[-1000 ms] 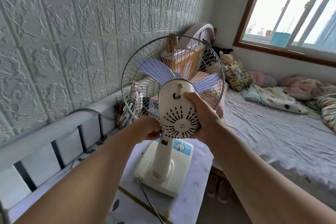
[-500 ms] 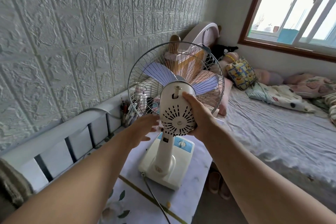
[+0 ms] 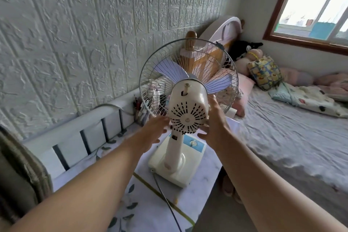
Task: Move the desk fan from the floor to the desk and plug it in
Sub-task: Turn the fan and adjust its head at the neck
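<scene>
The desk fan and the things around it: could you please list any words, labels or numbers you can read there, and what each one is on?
None can be read.
Desk fan: blue control panel around the knob, markings too small and blurred.
Dark patch on the fan's neck: perhaps a label, unreadable.
Patterned yellow pillow on the bed: printed pictures, no legible words.
</scene>
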`<state>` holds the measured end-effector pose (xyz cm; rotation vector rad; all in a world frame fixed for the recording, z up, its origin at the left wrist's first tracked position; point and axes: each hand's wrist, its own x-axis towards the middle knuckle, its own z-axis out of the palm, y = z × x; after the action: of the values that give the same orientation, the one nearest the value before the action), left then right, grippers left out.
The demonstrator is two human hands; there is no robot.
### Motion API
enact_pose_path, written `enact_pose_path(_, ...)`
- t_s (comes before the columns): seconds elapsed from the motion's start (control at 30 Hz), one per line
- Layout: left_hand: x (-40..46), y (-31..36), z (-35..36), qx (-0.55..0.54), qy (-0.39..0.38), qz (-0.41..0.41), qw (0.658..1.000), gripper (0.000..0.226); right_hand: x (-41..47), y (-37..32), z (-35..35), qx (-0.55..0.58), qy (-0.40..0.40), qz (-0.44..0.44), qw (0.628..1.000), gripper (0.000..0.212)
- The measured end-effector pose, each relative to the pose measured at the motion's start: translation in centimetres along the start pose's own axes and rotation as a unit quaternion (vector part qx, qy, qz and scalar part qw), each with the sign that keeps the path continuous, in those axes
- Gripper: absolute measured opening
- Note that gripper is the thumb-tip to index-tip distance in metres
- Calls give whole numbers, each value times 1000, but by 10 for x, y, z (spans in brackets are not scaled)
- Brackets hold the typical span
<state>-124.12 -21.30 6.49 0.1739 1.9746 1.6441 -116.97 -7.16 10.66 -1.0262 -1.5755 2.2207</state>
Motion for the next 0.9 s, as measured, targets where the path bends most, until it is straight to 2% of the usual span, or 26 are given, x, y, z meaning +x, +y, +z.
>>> enact_pose_path(0.1, 1, -10, 4, 21, 4, 21, 1000, 35, 3, 13, -12, -6, 12, 22, 1000, 61)
enact_pose_path(0.2, -1, -19, 13, 10, 50, 5, 999, 34, 10, 28, -26, -39, 32, 29, 998, 45)
enact_pose_path(0.3, 0, -32, 21, 48, 79, 7, 996, 48, 23, 45, -36, -99, 9, 38, 994, 21)
enact_pose_path(0.37, 0, -42, 29, 80, 107, -4, 991, 53, 36, 56, -41, -139, -13, 28, 990, 13)
enact_pose_path(0.53, 11, -74, 50, 70, 165, -30, 983, 74, 74, 85, -51, -231, -59, -17, 971, 39)
enact_pose_path(0.7, 31, -108, 83, 141, 260, 4, 955, 86, 123, 122, -64, -316, -67, -60, 945, 53)
enact_pose_path(0.87, 51, -127, 109, 155, 369, 59, 915, 78, 167, 150, -70, -478, -11, -115, 870, 61)
enact_pose_path(0.9, 54, -129, 112, 150, 394, 65, 904, 79, 173, 154, -71, -488, -6, -111, 866, 60)
